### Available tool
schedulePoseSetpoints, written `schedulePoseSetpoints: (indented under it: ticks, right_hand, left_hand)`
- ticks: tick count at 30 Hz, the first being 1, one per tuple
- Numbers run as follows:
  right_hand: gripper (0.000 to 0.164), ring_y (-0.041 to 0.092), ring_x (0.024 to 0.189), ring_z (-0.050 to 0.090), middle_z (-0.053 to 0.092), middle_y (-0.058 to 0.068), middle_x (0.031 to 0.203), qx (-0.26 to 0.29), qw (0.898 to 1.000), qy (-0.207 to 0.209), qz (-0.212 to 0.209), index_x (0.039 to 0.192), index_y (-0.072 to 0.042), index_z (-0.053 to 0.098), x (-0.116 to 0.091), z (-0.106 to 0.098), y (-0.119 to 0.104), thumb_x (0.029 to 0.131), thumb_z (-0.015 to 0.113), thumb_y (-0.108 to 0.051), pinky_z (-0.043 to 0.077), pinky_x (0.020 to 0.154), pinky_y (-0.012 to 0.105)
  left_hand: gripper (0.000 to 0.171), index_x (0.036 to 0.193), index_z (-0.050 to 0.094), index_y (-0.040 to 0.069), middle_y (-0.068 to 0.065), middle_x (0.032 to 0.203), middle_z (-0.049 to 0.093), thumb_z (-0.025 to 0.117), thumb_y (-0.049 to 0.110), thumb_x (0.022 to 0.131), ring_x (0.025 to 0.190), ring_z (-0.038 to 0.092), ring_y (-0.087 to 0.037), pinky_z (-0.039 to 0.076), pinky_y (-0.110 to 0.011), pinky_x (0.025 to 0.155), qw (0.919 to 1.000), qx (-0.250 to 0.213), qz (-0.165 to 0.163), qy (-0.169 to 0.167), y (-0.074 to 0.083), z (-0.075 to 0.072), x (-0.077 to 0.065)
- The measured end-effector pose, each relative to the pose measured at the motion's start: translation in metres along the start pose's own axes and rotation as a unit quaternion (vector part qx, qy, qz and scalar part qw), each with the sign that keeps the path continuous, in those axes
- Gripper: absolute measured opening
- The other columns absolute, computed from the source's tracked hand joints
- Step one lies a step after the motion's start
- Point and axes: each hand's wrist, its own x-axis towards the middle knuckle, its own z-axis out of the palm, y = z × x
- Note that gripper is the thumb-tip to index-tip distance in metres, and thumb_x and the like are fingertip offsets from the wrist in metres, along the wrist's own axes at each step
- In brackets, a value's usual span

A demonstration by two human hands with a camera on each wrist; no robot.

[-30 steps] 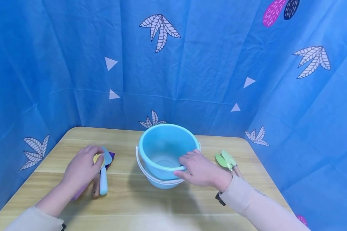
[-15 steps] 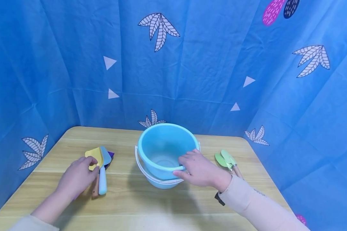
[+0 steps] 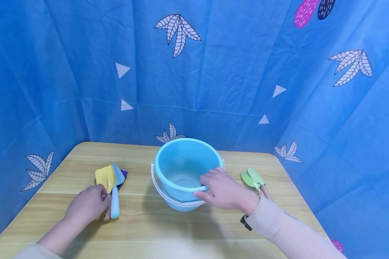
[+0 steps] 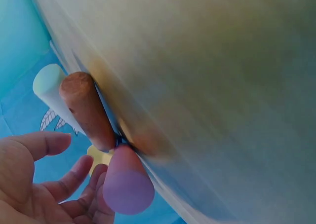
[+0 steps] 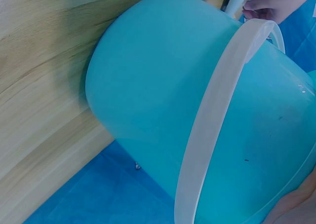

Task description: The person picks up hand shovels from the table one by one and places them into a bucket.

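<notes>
Your right grip [image 3: 225,190] pinched the near right rim of the light-blue plastic bucket [image 3: 179,194], thumb outside and fingers over into the inside; the bucket stood upright mid-worktop [image 3: 149,233], its white bail [image 5: 210,113] hanging down in front. I judged it light, fairly stiff and smooth enough to slide if pushed, so the thick rim was a sound place to take hold. Your left grip [image 3: 87,205] was spread, thumb apart from the fingers, just beside the yellow shovel [image 3: 105,177] left of the bucket; whether a fingertip touched the pink-purple handle [image 4: 129,184], the close view did not settle. The light-blue trowel [image 3: 115,201] lay alongside a brown wooden handle [image 4: 89,110], over part of a purple blade [image 3: 124,175]. Such tools should have been light and rigid, best held round the handle.
</notes>
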Motion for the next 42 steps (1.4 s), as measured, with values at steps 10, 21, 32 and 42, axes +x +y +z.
schedulePoseSetpoints:
  ticks: [10, 21, 32, 42]
  right_hand:
    - [0.048, 0.012, 0.076, 0.042, 0.044, -0.01, 0.073, 0.0, 1.0, 0.008, -0.004, 0.083, -0.018, 0.052, -0.001, -0.001, 0.001, 0.102, 0.039, -0.061, 0.032, 0.082, 0.032]
    - [0.045, 0.011, 0.076, 0.042, 0.043, -0.01, 0.073, 0.0, 1.0, 0.01, -0.003, 0.082, -0.022, 0.048, -0.001, 0.0, 0.002, 0.101, 0.038, -0.062, 0.032, 0.082, 0.032]
    - [0.046, 0.011, 0.075, 0.042, 0.043, -0.01, 0.073, 0.006, 1.0, 0.006, -0.002, 0.082, -0.022, 0.048, 0.0, -0.001, 0.001, 0.101, 0.038, -0.062, 0.031, 0.081, 0.033]
    - [0.044, 0.011, 0.076, 0.042, 0.044, -0.011, 0.073, 0.007, 1.0, 0.005, 0.002, 0.083, -0.023, 0.048, 0.001, 0.0, 0.0, 0.101, 0.038, -0.063, 0.032, 0.082, 0.032]
  left_hand:
    - [0.021, 0.09, 0.058, 0.001, -0.006, 0.069, 0.05, 0.052, 0.02, 0.097, 0.061, 0.048, -0.022, 0.037, -0.036, 0.051, 0.9988, 0.025, -0.021, -0.035, 0.011, 0.003, 0.0]
    - [0.025, 0.094, 0.057, -0.002, -0.009, 0.07, 0.051, 0.046, 0.021, 0.097, 0.062, 0.049, -0.024, 0.04, -0.037, 0.052, 0.9955, 0.023, -0.05, -0.078, 0.017, 0.005, 0.001]
    - [0.034, 0.06, 0.056, 0.015, -0.003, 0.06, 0.052, 0.054, 0.023, 0.093, 0.055, 0.048, -0.019, 0.036, -0.033, 0.049, 0.9929, 0.042, -0.049, -0.099, 0.026, 0.007, -0.003]
    - [0.02, 0.062, 0.053, 0.012, -0.005, 0.062, 0.052, 0.062, 0.018, 0.078, 0.054, 0.05, -0.019, 0.037, -0.031, 0.047, 0.9902, 0.064, -0.059, -0.11, 0.034, 0.009, -0.003]
